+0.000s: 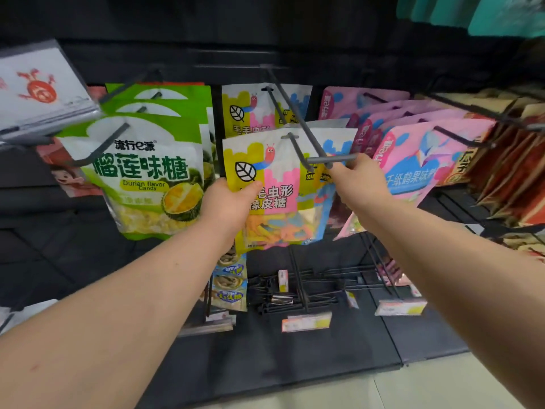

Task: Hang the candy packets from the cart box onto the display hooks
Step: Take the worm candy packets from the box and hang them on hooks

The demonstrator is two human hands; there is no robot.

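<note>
Two bare forearms in from the bottom edge. Left hand (pixel 227 202) grips the worm candy packet (pixel 283 190) at its left edge, thumb on the front face, other fingers hidden behind it. Right hand (pixel 362 178) pinches the grey cross bar at the front end of the display hook (pixel 296 113). The packet hangs on that hook's lower prong through its top slot, roughly upright, just behind the hook tip. Count on this hook: 2 worm packets, the held one plus a second worm packet (pixel 244 110) further back against the panel. Hook to the left: 3 green durian candy packets (pixel 147 172), front one fully visible, only the tops of the other two. Hook to the right: at least 4 pink packets (pixel 413 160), fanned; exact count unclear. Far right: a dense row of brown-orange packets (pixel 507 172), too overlapped to count. Upper left: a white packet (pixel 41 87) with a red figure, tilted. Top right corner: teal packets (pixel 472 13), blurred. Below the hands: a lower row of black wire hooks (pixel 298 290) with 2 large price tags (pixel 306 321) in front and a couple of smaller ones behind, plus a short stack of small blue-yellow packets (pixel 230 278) lower left. Everything mounts on a black display rack with a black base shelf (pixel 295 358); pale floor (pixel 442 385) at bottom right.
</note>
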